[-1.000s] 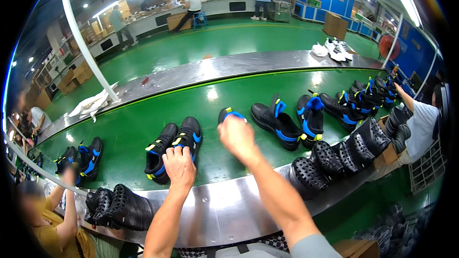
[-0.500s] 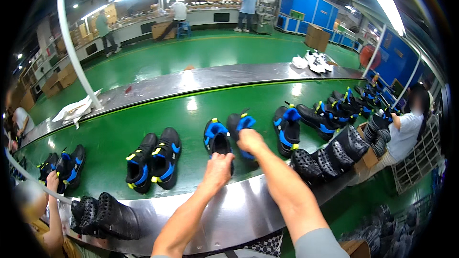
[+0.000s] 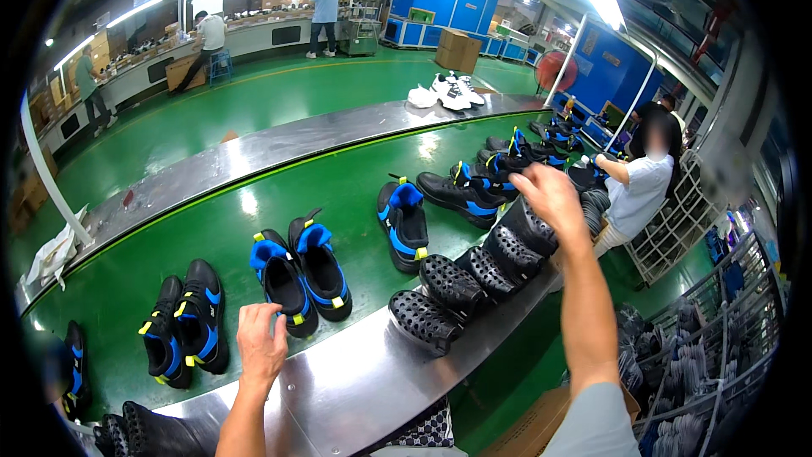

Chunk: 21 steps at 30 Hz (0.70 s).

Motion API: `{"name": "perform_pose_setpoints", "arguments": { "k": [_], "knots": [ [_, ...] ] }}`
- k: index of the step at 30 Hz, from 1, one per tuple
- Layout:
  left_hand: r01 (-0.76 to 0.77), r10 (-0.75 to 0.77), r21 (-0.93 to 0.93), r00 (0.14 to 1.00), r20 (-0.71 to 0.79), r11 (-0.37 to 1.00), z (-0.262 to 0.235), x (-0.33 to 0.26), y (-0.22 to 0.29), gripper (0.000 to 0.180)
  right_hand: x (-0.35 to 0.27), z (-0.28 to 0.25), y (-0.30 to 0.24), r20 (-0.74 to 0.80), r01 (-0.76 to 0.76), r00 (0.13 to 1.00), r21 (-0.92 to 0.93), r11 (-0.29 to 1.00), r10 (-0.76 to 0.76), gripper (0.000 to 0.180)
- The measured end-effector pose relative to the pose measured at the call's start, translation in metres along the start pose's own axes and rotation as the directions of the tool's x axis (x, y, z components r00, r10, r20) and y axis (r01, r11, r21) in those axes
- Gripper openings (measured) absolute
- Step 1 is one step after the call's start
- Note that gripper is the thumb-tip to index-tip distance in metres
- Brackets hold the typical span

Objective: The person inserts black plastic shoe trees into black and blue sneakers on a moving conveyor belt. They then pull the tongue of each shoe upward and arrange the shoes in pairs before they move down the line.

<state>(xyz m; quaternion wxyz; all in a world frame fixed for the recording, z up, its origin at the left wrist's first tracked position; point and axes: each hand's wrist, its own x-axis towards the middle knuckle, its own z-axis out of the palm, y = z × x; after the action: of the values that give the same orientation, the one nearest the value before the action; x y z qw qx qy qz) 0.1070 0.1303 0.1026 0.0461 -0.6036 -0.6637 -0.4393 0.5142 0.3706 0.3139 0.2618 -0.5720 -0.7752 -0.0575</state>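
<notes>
A pair of black shoes with blue linings and yellow tabs stands side by side on the green belt: the left shoe (image 3: 286,281) and the right shoe (image 3: 321,267). My left hand (image 3: 260,343) is just at the near side of the left shoe, thumb and fingers apart, holding nothing. Stretched out to the right, my right hand (image 3: 551,199) is over the far end of a row of black, perforated, shoe-shaped pieces (image 3: 486,271). Its fingers look loosely extended with nothing seen in them; whether they touch a piece I cannot tell.
Another shoe (image 3: 402,224) and more shoes stand right along the belt; a laced pair (image 3: 182,322) sits left. A metal ledge (image 3: 355,389) runs along the near edge. White shoes (image 3: 452,91) rest on the far ledge. A person (image 3: 647,178) works at right, beside a wire cart.
Both hands have let go of the two shoes, which now stand together. My right hand has moved right to the perforated pieces; the left has drawn back slightly. The view has turned right.
</notes>
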Motion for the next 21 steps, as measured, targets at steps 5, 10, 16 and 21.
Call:
{"name": "perform_pose_setpoints", "arguments": {
  "k": [5,10,16,21],
  "knots": [
    [-0.006,0.006,-0.021,1.0,-0.007,1.0,0.0,0.0,0.002,0.015,-0.05,0.025,0.085,0.46,-0.129,0.868,-0.154,0.98,0.187,0.063],
    [-0.026,0.026,-0.08,1.0,-0.002,0.996,0.016,0.006,0.008,0.013,-0.101,0.064,0.091,0.322,-0.02,0.94,-0.274,0.962,0.111,0.059],
    [0.015,-0.017,-0.049,0.998,-0.053,0.999,0.01,0.017,0.001,0.015,-0.085,0.021,0.039,0.034,0.101,0.995,-0.091,0.991,-0.098,0.046],
    [0.002,0.001,0.04,0.998,-0.057,0.999,0.034,0.083,-0.011,0.048,-0.045,0.018,-0.091,0.57,-0.153,0.799,0.502,0.851,-0.193,0.047]
  ]
}}
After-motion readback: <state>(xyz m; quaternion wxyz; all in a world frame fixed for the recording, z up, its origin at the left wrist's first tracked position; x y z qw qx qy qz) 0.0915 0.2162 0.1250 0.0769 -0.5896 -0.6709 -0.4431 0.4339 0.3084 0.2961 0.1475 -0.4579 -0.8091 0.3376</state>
